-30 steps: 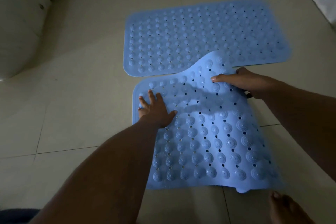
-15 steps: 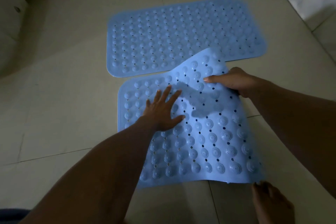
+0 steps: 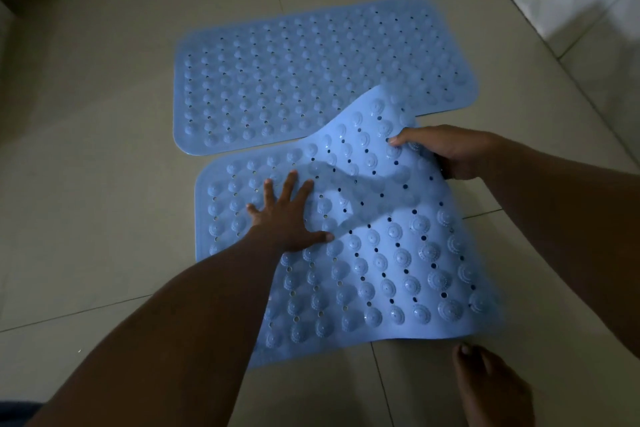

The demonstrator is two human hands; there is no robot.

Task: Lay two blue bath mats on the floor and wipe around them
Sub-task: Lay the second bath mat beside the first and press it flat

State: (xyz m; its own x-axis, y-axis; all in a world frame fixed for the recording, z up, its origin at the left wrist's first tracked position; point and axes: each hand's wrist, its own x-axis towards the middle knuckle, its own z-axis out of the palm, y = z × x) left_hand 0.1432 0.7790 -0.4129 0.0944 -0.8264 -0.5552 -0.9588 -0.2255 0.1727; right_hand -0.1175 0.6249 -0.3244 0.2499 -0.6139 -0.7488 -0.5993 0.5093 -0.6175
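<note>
**Far mat** [image 3: 322, 76]: light blue, rectangular with rounded corners, covered in rows of raised round studs and small drain holes. It lies flat on the floor [image 3: 104, 184] in the upper centre of the frame, long side running across.

**Near mat** [image 3: 381, 270]: same colour and pattern, centre to lower right of the frame. Its left part lies flat, just beside the far mat. Its upper right corner is raised and curved, covering part of the far mat's near edge. The left hand [image 3: 287, 218] presses flat on it with fingers spread. The right hand [image 3: 446, 152] grips the raised edge.
</note>
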